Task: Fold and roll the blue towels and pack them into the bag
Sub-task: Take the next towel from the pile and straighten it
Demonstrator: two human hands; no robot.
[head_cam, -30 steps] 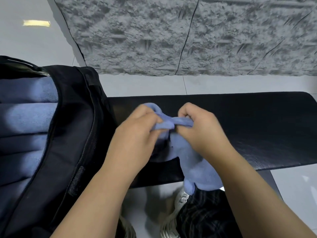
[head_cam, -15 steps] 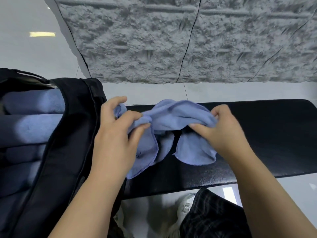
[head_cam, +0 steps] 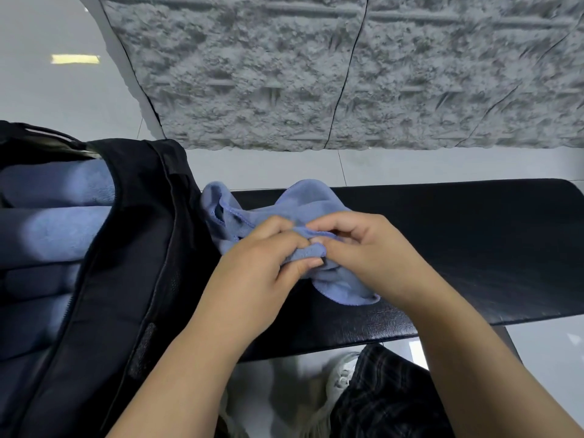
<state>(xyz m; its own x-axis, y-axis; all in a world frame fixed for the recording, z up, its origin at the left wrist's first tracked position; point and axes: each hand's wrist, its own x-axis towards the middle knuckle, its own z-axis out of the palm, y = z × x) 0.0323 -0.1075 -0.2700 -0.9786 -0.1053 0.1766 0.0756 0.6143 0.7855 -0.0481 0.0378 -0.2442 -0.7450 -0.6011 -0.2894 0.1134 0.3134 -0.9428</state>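
Towel (head_cam: 303, 207) — blue, bunched, pinched by both hands' fingers (head_cam: 294, 245)

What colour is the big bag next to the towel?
The bag is black, seen in the head view, with rolled blue towels inside.

head view, looking down, close over bench (head_cam: 474, 248)

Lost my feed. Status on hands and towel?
Both hands, left and right, pinching the loose blue towel over the black bench. Not rolled yet. Bag open alongside, nothing blocking.
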